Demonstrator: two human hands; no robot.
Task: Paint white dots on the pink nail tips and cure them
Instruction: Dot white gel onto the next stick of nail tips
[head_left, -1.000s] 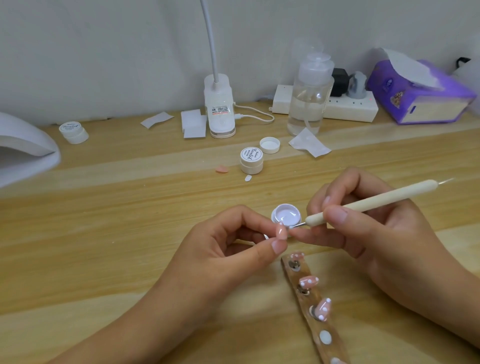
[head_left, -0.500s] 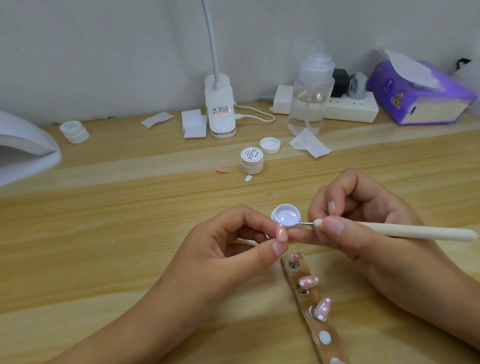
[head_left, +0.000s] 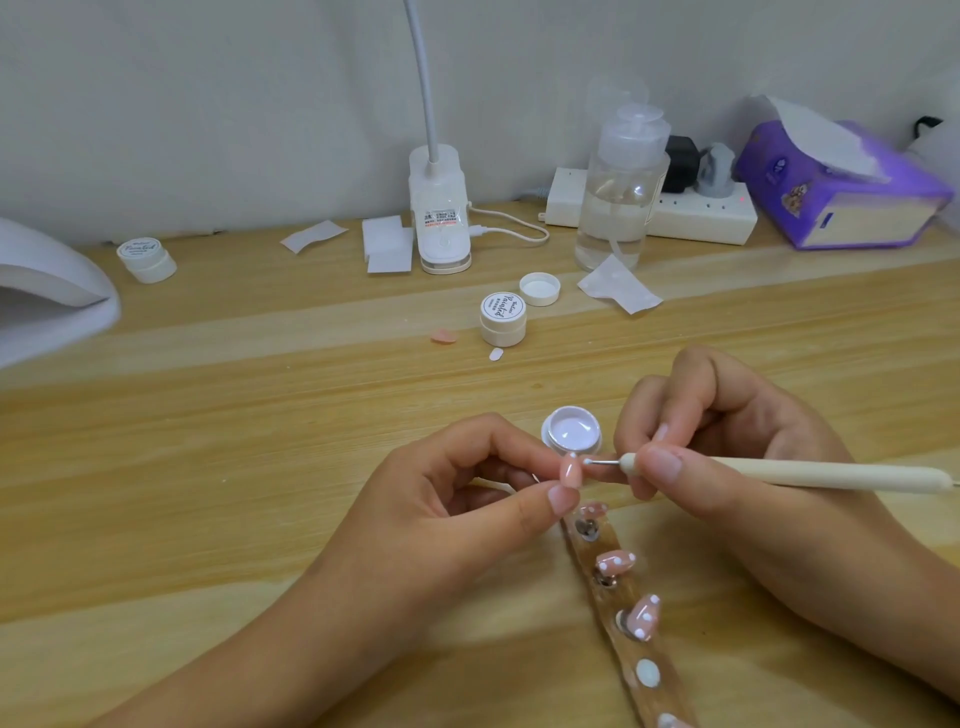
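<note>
Holding entry: one pink nail tip (head_left: 570, 474), glossy, with a small white dot near its upper end, pinched between the thumb and forefinger of the left hand (head_left: 457, 499). It sits above the wooden table (head_left: 260, 467), just in front of the open pot of white gel (head_left: 571, 428). The right hand (head_left: 727, 441) grips a cream dotting tool (head_left: 779, 474) near its front end, between the thumb and curled fingers. The tool's metal point carries a white bead and lies just beside the tip's right edge; whether they touch cannot be made out. A brown holder strip (head_left: 626, 656) runs below both hands and bears three further pink tips with white dots: uppermost (head_left: 592, 509), middle (head_left: 615, 562), lower (head_left: 642, 616). The uppermost is blurred, so its dots cannot be counted. A pale oval pad (head_left: 648, 674) follows, and the bottom edge cuts off the strip's lower end. The tool's far end leaves the frame at right. A white curing lamp (head_left: 47, 291) shows only partly at the left edge.
</note>
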